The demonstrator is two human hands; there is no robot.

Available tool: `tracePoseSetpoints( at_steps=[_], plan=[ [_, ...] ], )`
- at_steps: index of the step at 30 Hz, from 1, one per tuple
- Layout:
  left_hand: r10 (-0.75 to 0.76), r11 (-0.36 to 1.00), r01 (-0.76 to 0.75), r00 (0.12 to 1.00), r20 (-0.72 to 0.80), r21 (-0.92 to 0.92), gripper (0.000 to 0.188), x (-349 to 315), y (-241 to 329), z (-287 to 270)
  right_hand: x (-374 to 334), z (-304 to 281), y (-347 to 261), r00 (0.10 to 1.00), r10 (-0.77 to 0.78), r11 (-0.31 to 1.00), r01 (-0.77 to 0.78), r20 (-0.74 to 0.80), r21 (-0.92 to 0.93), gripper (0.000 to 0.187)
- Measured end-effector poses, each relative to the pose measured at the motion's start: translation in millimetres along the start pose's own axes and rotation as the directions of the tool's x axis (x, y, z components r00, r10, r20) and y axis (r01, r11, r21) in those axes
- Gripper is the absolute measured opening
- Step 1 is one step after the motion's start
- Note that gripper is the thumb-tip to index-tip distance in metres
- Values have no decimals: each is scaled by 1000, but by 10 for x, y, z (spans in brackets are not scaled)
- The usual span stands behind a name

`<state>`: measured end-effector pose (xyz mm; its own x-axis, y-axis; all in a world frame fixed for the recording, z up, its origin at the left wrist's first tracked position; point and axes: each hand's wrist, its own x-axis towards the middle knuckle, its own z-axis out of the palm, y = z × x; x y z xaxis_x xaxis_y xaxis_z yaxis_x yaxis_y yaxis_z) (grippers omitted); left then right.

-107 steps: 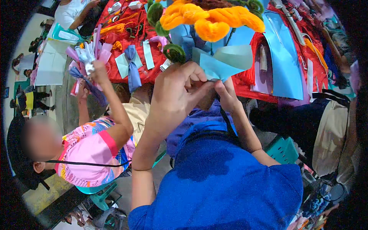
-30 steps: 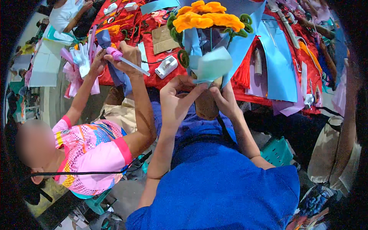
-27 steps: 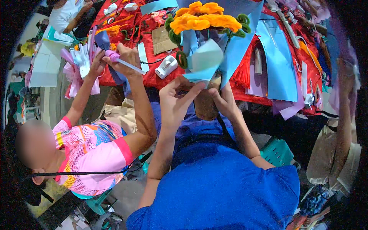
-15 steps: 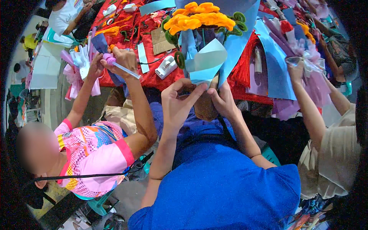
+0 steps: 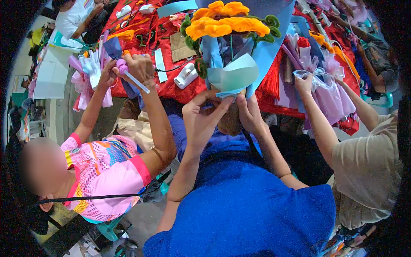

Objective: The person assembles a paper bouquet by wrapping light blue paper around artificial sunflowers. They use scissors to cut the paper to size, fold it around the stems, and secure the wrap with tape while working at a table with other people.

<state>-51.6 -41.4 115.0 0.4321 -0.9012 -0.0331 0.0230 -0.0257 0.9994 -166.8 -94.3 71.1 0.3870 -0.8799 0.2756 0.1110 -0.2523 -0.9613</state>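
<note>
Between my hands, in front of my chest, is a bouquet of fuzzy orange flowers [image 5: 227, 26] with curled green leaves [image 5: 201, 67]. Blue wrapping paper [image 5: 274, 32] rises behind it, and a pale blue-green paper [image 5: 237, 70] folds across its front. My left hand [image 5: 203, 113] pinches the lower edge of that front paper between thumb and fingers. On the other side of the gathered base, my right hand [image 5: 251, 113] closes round the wrap, its thumb against the front. The stems' lower ends are mostly hidden by my hands.
A red-covered table [image 5: 165, 88] holds a white tape dispenser [image 5: 186, 76], brown cardboard [image 5: 182, 47] and red fuzzy stems [image 5: 270, 77]. At left, a person in pink holds a purple glue gun [image 5: 123, 67]. At right, another person handles a lilac bouquet [image 5: 325, 92].
My bouquet has shifted slightly right, with both hands still on it. The person at right has brought the lilac bouquet lower and nearer to me.
</note>
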Motion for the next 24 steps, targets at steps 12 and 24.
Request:
tracePoseSetpoints(
  at_steps=[12,24],
  plan=[
    [187,977,-162,963,-193,136,52,40,-82,22,-121,-76,49,972,232,956,-236,44,174,33],
    [-248,931,267,963,103,-249,49,219,-576,-221,46,-75,503,836,411,849,-496,364,180,53]
  ],
)
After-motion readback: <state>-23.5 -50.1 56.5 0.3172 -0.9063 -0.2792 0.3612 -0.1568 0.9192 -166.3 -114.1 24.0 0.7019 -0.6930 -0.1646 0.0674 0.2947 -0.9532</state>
